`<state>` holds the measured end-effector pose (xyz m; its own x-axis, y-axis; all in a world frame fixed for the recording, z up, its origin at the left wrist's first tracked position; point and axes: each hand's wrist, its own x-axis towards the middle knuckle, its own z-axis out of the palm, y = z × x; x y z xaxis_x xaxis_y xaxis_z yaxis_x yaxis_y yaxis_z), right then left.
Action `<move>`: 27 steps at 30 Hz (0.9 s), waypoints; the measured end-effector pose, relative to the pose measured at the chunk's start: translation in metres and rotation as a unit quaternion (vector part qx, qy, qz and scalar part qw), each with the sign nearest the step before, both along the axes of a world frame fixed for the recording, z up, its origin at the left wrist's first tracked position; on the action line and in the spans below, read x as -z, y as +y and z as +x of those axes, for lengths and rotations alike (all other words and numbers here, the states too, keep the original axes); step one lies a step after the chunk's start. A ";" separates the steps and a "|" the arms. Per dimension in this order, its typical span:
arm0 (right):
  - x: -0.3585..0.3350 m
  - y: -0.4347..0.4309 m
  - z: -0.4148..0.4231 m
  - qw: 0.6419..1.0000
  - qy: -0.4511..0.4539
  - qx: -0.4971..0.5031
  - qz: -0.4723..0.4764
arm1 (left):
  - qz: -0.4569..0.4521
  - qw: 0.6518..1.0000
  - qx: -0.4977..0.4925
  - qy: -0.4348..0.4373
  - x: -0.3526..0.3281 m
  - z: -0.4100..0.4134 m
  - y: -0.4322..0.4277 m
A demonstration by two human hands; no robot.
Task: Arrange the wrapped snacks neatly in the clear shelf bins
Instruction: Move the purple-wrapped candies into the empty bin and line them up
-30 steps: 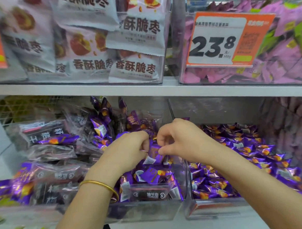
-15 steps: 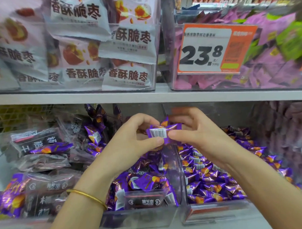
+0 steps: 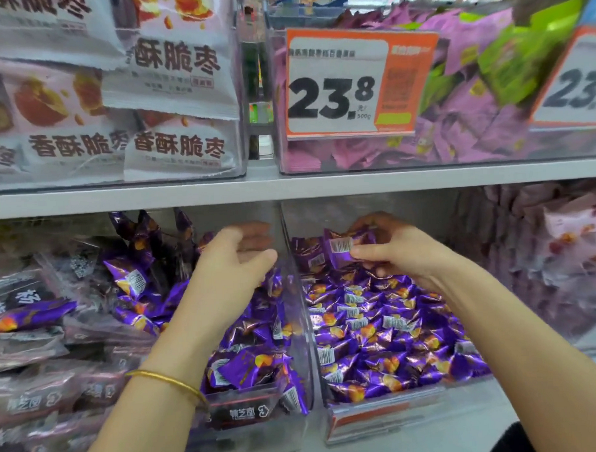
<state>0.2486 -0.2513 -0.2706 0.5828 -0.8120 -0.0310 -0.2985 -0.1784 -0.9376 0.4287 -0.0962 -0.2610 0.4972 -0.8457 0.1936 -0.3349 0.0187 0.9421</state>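
**Edges Cutting, Print Blurring**

The second price tag (image 3: 575, 81) is running off the right edge, its digits breaking off. Small print on the orange price tag (image 3: 335, 82) is blurring beyond reading. The right hand (image 3: 402, 256) is covering part of the purple snack (image 3: 338, 253) it is pinching. Pale packets (image 3: 560, 237) at lower right are smearing into haze.

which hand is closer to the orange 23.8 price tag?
Right. The right hand sits almost straight below the price tag, pinching a purple snack; the left hand is below and further left.
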 end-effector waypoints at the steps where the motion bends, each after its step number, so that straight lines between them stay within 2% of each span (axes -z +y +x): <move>1: 0.006 -0.002 0.004 1.000 0.026 -0.007 -0.008 | 0.004 1.000 0.004 0.002 0.001 0.001 -0.001; 3: 0.017 -0.001 0.016 0.998 0.052 -0.028 -0.023 | 0.014 1.000 0.021 -0.004 0.003 0.000 -0.003; 6: 0.032 0.002 0.037 0.998 0.043 -0.024 -0.036 | 0.016 0.999 0.042 -0.003 0.005 -0.002 -0.004; 9: 0.046 0.000 0.047 0.990 0.091 0.013 -0.104 | 0.014 0.999 0.044 -0.005 0.005 -0.002 -0.005; 13: 0.057 -0.004 0.046 0.963 0.174 0.045 -0.203 | 0.020 0.999 0.039 -0.005 0.005 -0.001 -0.004; 18: 0.057 -0.001 0.051 0.981 0.128 0.051 -0.138 | 0.031 0.999 0.034 -0.011 0.004 -0.001 -0.004; 27: 0.056 0.006 0.051 0.967 0.160 0.054 -0.190 | 0.033 0.999 0.032 0.003 0.002 -0.002 -0.001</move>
